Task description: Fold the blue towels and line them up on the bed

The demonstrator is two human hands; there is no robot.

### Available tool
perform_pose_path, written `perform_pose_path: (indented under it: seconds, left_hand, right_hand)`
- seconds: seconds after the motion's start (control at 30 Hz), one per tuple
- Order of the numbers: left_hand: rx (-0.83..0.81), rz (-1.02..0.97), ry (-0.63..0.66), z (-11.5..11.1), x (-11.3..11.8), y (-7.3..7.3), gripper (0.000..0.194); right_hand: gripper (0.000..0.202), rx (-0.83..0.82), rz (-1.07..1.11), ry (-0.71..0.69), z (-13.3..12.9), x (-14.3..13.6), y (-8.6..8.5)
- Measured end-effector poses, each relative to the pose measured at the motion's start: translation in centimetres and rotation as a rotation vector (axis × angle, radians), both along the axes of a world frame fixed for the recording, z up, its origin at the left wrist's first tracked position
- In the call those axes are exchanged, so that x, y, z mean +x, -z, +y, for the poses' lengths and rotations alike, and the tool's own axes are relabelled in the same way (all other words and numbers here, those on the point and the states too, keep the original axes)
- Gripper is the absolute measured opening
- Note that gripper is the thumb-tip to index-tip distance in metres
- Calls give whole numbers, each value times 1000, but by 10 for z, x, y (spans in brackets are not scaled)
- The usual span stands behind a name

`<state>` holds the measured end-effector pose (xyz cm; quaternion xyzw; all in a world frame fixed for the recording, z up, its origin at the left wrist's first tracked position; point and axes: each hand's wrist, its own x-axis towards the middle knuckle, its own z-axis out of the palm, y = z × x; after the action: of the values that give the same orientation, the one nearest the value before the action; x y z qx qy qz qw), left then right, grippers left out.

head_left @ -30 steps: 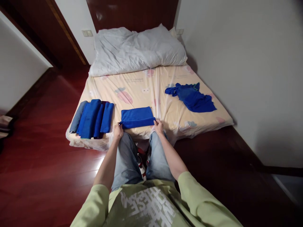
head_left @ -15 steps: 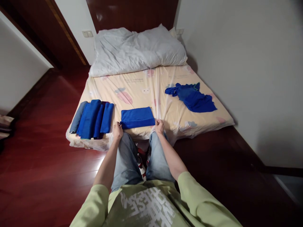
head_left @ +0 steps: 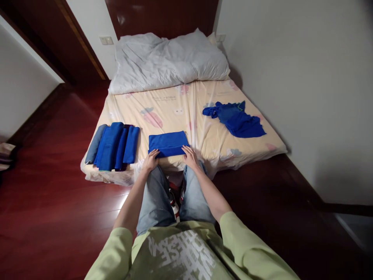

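At centre frame, the left hand (head_left: 150, 160) rests fingers on the near left corner of a flat, oblong blue cloth (head_left: 167, 140), its near edge doubled over. The right hand (head_left: 191, 157) covers the near right corner. Whether either grip pinches, I cannot tell.

"What sort of room are we standing in?"

"A bedroom, I'd say, most likely in a home. Look at the bed (head_left: 256, 151), with that dark headboard (head_left: 163, 17) at its far end."

"And the covers?"

"Puffy white bedding (head_left: 171, 58) heaped across the head, and a pale yellow sheet (head_left: 125, 111) printed with pink, leafy-topped shapes and a little animal face."

"The rest fits: glossy reddish floor (head_left: 49, 175), plain white walls (head_left: 291, 85), and a pale wall plate (head_left: 106, 40) beside the headboard."
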<state>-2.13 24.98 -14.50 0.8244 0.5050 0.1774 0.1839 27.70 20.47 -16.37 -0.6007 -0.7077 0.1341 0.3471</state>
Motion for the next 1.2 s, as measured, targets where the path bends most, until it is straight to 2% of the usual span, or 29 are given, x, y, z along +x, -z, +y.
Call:
perform_pose_path:
  seconds: [0.2,0.47,0.57,0.83,1.0,1.2]
  left_hand:
    - [-72,102,-68,8,0,11,76]
    - [-12,144,-142,10,9,8,73]
    - [-7,156,-153,6,9,4,69]
    - [-67,93,-204,-9,2,3,62]
    - [-64,47,-250,-4,-2,5,67]
    - [-40,-57,-313,7,-9,8,68]
  right_hand:
    - [61,-81,-20,44,10,5,15]
    - [67,-42,-14,88,21,5,27]
    - [64,-66,-21,86,20,6,26]
    - [59,-45,7,56,-6,9,11]
    - [60,-31,48,102,-3,14,10]
    - [56,7,140,122,8,21,16]
